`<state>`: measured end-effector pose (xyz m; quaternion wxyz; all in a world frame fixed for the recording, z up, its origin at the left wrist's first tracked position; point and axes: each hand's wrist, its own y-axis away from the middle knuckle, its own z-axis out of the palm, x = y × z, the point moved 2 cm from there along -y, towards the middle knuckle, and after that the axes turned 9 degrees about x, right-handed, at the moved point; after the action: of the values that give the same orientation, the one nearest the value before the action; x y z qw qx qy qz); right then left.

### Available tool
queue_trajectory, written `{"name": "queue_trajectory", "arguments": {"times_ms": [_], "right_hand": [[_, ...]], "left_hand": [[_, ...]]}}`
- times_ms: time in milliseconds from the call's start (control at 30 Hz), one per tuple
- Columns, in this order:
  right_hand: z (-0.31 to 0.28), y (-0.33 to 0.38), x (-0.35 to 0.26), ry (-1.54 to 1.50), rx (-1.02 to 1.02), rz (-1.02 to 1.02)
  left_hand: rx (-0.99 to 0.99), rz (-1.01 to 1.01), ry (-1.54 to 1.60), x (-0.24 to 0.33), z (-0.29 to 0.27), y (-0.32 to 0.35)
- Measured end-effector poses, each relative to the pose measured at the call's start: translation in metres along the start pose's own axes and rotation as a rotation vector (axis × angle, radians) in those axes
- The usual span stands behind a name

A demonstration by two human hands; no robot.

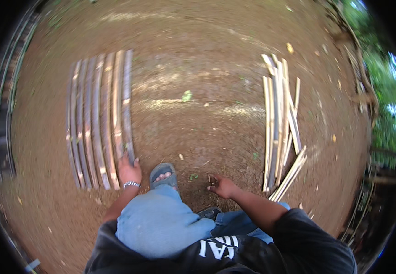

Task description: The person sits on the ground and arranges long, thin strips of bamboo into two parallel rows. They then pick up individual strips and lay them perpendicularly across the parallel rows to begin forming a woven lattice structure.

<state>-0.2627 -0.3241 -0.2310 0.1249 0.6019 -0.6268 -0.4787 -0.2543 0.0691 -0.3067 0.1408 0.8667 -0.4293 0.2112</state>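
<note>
A row of brown-grey bamboo slats point(97, 118) lies side by side on the ground at the left. My left hand point(129, 172), wearing a metal-banded watch point(132, 184), is closed around the near end of the rightmost slat point(127, 100), fingers on one side and thumb on the other. The hand hides that slat's end. Low over the soil, to the right of my sandalled foot point(163, 174), my right hand point(224, 187) holds nothing, its thumb and fingers loosely bent and apart.
At the right lies a looser pile of pale bamboo strips point(280, 118), some crossing at angles. A green leaf point(187, 96) rests on the brown dirt between the two groups. Dark rails point(8, 96) run along the far left; a branch point(362, 59) and greenery border the right.
</note>
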Motion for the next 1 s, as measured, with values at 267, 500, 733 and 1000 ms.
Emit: {"name": "queue_trajectory", "arguments": {"times_ms": [267, 500, 733, 1000], "right_hand": [[-0.03, 0.002, 0.066, -0.039, 0.277, 0.159], [-0.099, 0.025, 0.176, -0.082, 0.701, 0.612], [-0.12, 0.041, 0.265, -0.024, 0.894, 0.862], [-0.133, 0.032, 0.257, -0.179, 0.904, 1.023]], "left_hand": [[0.055, 0.247, 0.026, 0.01, -0.012, 0.007], [-0.114, 0.435, 0.108, 0.023, -0.02, 0.008], [-0.232, 0.56, 0.115, 0.044, -0.013, -0.001], [-0.367, 0.538, 0.074, 0.064, -0.021, -0.018]]}}
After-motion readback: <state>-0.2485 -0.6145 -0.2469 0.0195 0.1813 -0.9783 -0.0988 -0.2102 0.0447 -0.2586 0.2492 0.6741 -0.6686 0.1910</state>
